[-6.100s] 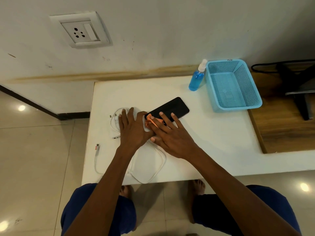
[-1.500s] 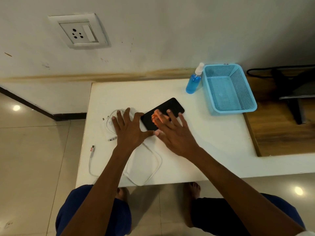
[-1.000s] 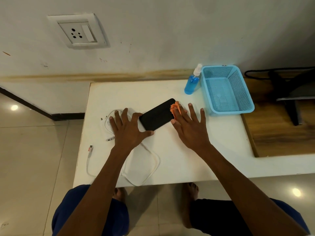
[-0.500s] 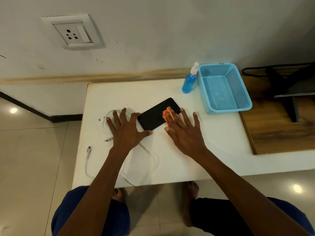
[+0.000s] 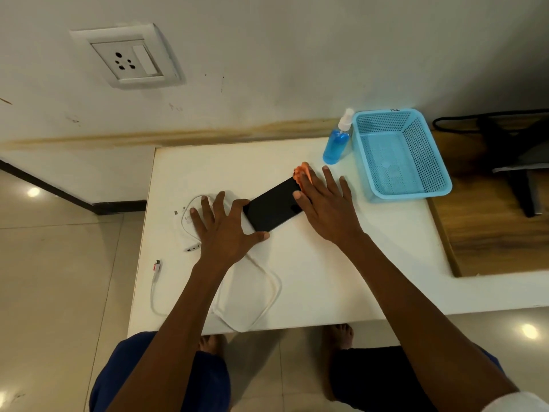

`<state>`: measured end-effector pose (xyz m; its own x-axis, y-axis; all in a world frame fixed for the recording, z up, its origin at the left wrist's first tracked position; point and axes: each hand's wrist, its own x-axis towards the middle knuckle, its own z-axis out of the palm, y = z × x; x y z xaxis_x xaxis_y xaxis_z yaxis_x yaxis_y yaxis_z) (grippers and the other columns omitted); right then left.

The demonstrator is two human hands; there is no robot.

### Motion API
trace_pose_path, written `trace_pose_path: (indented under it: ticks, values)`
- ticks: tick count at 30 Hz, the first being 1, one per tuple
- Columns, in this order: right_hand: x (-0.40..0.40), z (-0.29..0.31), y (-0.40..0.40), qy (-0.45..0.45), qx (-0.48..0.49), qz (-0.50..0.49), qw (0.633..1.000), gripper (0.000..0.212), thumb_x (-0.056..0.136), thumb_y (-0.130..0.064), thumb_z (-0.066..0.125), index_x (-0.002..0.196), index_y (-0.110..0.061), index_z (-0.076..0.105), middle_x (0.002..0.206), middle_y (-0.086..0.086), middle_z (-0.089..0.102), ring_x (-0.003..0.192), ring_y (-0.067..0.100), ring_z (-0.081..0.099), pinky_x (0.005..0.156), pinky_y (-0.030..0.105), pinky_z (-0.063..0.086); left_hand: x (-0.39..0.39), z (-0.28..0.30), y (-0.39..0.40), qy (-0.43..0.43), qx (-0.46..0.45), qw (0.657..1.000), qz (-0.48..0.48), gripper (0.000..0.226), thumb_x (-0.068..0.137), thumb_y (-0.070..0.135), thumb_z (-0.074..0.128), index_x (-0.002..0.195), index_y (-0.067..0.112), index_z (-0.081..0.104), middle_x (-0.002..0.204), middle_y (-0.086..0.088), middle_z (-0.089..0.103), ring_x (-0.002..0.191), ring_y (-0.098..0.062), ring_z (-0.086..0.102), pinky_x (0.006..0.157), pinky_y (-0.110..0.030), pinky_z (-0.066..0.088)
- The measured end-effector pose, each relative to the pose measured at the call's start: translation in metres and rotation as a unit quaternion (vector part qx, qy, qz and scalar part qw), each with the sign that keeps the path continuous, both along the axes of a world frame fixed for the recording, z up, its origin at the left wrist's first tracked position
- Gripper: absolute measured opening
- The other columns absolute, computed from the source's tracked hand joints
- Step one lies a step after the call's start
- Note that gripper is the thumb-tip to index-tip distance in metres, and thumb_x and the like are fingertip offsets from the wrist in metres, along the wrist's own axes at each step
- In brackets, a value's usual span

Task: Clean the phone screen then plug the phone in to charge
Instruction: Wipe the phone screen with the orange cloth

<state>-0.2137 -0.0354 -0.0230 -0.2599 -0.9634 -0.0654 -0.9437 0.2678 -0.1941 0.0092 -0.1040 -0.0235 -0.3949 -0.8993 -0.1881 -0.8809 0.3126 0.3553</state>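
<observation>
Phone (image 5: 274, 207) flat and face up on white worktop (image 5: 326, 278), lying on a slant, near end toward lower left, far end toward upper right. Left hand (image 5: 224, 230) spread wide and pressed flat at phone's near end, fingers (image 5: 208, 211) straight and fanned over charger cable, thumb along phone's lower corner, nothing gripped. Right hand (image 5: 325, 209) laid flat over phone's far end, fingers straight, pressing orange cloth (image 5: 303, 171) down; cloth bunched and poking out past fingertips at phone's far corner, mostly off the glass. Middle stretch of dark screen bare between the two hands.

White cable (image 5: 261, 295) looped on worktop under left wrist, coiled again beyond left fingers beside white adapter (image 5: 185, 218); one plug end (image 5: 157, 265) hanging off worktop's left edge over floor. Blue spray bottle (image 5: 337, 144) upright near wall, just beyond right fingertips, close beside blue mesh basket (image 5: 416, 185) at worktop's right end. Wall socket (image 5: 127, 59) up on wall, well apart from phone, to upper left.
</observation>
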Motion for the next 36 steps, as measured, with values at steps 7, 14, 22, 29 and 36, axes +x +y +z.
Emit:
trace_pose_path:
  ticks: [7,14,22,29,36]
  values:
    - [0.04,0.006,-0.016,0.004,0.012,0.075,0.997,0.064,0.102,-0.055,0.009,0.155,-0.025,0.027,0.165,-0.006,0.018,0.152,0.027,0.012,0.121,0.053,0.008,0.001,-0.001,0.001,-0.003,-0.022,1.0,0.003,0.087,0.066,0.079,0.064,0.14,0.039,0.041,0.163,-0.01,0.01,0.15,-0.039,-0.007,0.116,-0.058,-0.011]
    - [0.062,0.002,0.009,0.013,0.005,0.17,0.985,0.061,0.103,-0.054,0.011,0.157,-0.027,0.022,0.165,-0.006,0.015,0.153,0.025,0.012,0.12,0.057,0.012,0.0,-0.002,0.0,-0.011,-0.032,0.999,-0.001,0.08,0.073,0.073,0.061,0.141,0.037,0.038,0.163,-0.011,0.009,0.15,-0.041,-0.007,0.117,-0.061,-0.009]
    - [0.042,0.008,0.045,0.055,0.025,0.162,0.985,0.06,0.105,-0.055,0.008,0.156,-0.029,0.024,0.164,-0.007,0.016,0.152,0.026,0.016,0.12,0.056,0.013,-0.003,-0.002,0.006,-0.012,-0.057,0.998,0.01,0.086,0.07,0.078,0.063,0.139,0.032,0.043,0.163,-0.012,0.011,0.15,-0.04,-0.005,0.116,-0.059,-0.01]
    - [0.016,0.018,0.062,0.03,0.04,0.079,0.996,0.058,0.103,-0.055,0.01,0.157,-0.033,0.01,0.165,-0.014,0.006,0.154,0.019,0.005,0.123,0.048,0.004,-0.018,-0.001,0.025,-0.033,-0.08,0.996,0.029,0.094,0.07,0.081,0.06,0.133,0.012,0.049,0.163,-0.015,0.012,0.151,-0.039,-0.005,0.116,-0.058,-0.011]
    - [0.002,0.028,0.067,-0.034,0.033,0.069,0.997,0.055,0.104,-0.05,0.016,0.156,-0.035,0.009,0.165,-0.014,0.009,0.153,0.017,0.008,0.123,0.046,0.009,-0.023,-0.001,0.052,-0.051,-0.081,0.995,-0.007,0.095,0.069,0.085,0.053,0.134,0.017,0.049,0.163,-0.014,0.016,0.151,-0.039,0.001,0.117,-0.058,-0.007]
